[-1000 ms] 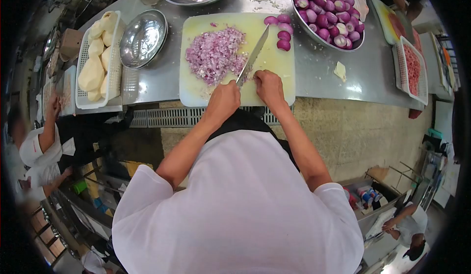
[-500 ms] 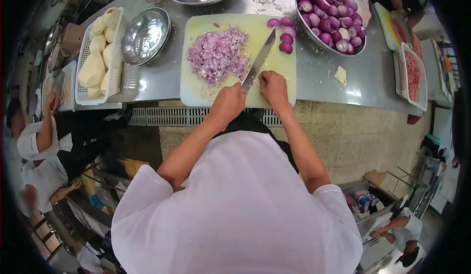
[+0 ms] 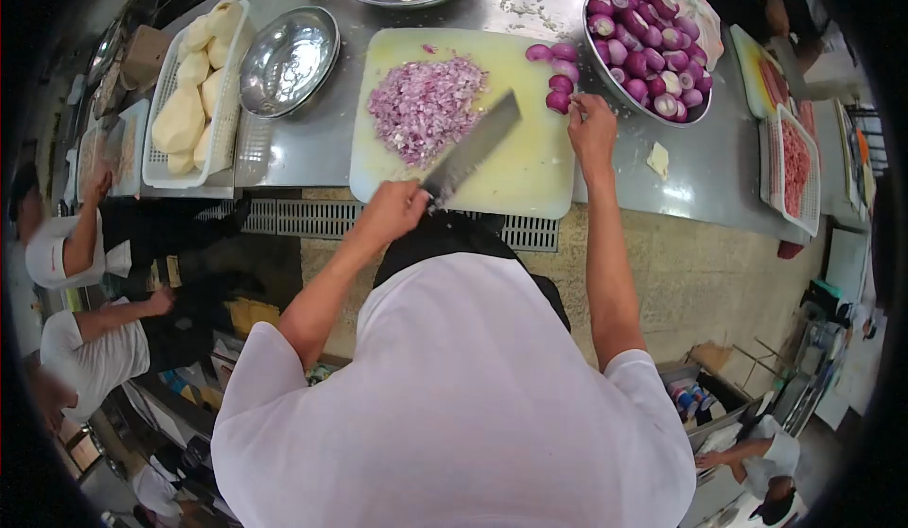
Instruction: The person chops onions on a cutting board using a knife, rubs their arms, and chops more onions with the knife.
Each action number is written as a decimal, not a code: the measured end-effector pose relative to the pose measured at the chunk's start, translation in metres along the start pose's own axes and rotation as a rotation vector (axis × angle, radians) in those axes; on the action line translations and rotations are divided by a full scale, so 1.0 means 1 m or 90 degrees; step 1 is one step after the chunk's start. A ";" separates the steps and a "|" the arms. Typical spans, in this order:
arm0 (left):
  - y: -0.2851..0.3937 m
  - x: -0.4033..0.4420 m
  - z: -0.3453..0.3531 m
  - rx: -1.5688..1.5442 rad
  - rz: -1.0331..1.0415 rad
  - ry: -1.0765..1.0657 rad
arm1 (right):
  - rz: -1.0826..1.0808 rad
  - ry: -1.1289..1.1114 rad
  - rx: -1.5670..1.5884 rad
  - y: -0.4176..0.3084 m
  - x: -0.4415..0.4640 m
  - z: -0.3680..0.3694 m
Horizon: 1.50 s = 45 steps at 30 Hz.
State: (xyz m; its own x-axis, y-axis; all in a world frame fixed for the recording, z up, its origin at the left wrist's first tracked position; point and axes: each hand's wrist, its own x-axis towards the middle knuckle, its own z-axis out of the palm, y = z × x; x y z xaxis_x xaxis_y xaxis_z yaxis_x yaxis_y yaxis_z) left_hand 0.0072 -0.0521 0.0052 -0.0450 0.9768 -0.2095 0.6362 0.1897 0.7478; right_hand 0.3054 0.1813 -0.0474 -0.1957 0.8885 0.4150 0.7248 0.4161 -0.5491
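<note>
My left hand (image 3: 386, 212) is closed around the handle of a broad kitchen knife (image 3: 478, 145). Its blade slants up to the right over the cutting board (image 3: 530, 183), with small onion bits stuck to it. A pile of chopped purple onion (image 3: 426, 102) covers the left part of the board. At the board's upper right edge, my right hand (image 3: 593, 131) has its fingers slightly curled and apart, the fingertips beside a peeled purple onion (image 3: 558, 101). Whether they touch it I cannot tell. Several more onions (image 3: 564, 52) lie just above.
A steel bowl (image 3: 653, 123) heaped with purple onions stands right of the board. To the left are an upturned-looking steel bowl (image 3: 288, 61) and a white basket (image 3: 230, 135) of peeled roots. Minced meat fills a basket (image 3: 793, 164) far right. Co-workers (image 3: 66, 249) stand at left.
My right hand has moved right and up from the board's lower middle to the whole onions. My left hand has drawn the knife left and down, turning its broad side into view.
</note>
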 end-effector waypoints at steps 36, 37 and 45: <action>0.048 0.024 0.016 0.020 -0.044 0.088 | -0.098 -0.274 0.036 -0.104 -0.031 0.038; 0.049 0.020 0.011 0.036 -0.052 0.085 | -0.098 -0.268 0.041 -0.105 -0.029 0.041; 0.052 0.028 0.015 0.002 -0.067 0.058 | -0.090 -0.252 0.053 -0.104 -0.030 0.040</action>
State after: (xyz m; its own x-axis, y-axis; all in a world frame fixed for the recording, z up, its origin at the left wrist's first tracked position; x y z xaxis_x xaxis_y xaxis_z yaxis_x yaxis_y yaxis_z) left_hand 0.0502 -0.0167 0.0289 -0.1814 0.9563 -0.2292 0.6268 0.2920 0.7224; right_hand 0.2097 0.1186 -0.0318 -0.5397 0.8204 0.1891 0.6196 0.5391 -0.5705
